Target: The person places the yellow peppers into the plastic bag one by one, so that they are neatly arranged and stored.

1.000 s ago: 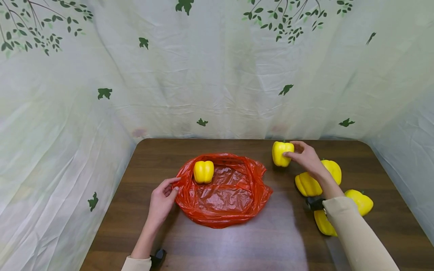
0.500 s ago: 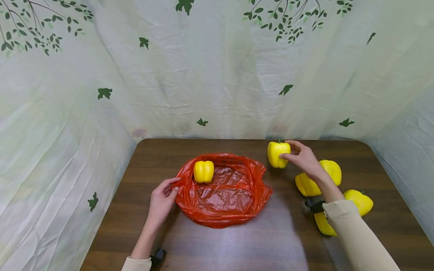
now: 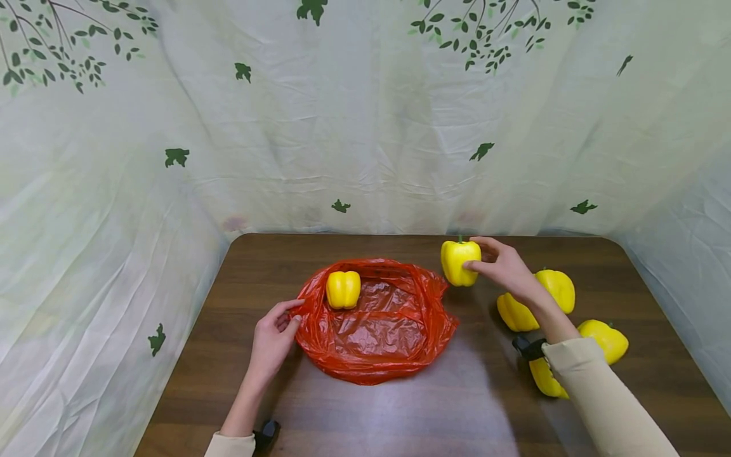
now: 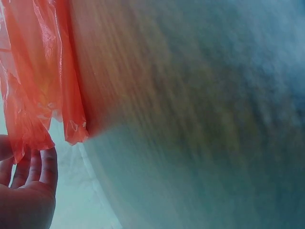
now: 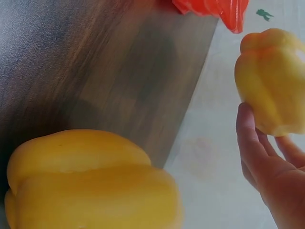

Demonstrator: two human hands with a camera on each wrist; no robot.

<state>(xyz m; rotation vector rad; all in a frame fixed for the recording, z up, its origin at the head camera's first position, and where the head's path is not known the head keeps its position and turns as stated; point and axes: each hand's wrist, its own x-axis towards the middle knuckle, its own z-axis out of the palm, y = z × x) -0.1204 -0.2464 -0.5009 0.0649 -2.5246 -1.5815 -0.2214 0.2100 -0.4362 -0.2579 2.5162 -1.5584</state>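
Observation:
A red plastic bag (image 3: 379,365) lies spread open on the table, with one yellow bell pepper (image 3: 343,290) inside near its back left. At the bag's left rim, my left hand (image 3: 274,336) pinches the plastic between thumb and fingers; the left wrist view shows the fingers (image 4: 47,167) at the bag's edge. To the right of the bag, my right hand (image 3: 505,266) grips another yellow bell pepper (image 3: 460,263), stem up. The right wrist view shows this held pepper (image 5: 271,81) raised off the table, thumb and fingers against its side.
Several yellow bell peppers (image 3: 559,289) lie on the right of the wooden table (image 3: 400,419), partly hidden by the right forearm. One pepper (image 5: 95,181) looms close in the right wrist view. A pale leaf-printed cloth (image 3: 377,127) hangs behind the table.
My right hand has carried the held bell pepper leftward, closer to the bag's right side. The left hand, the bag and the pepper inside it have stayed put.

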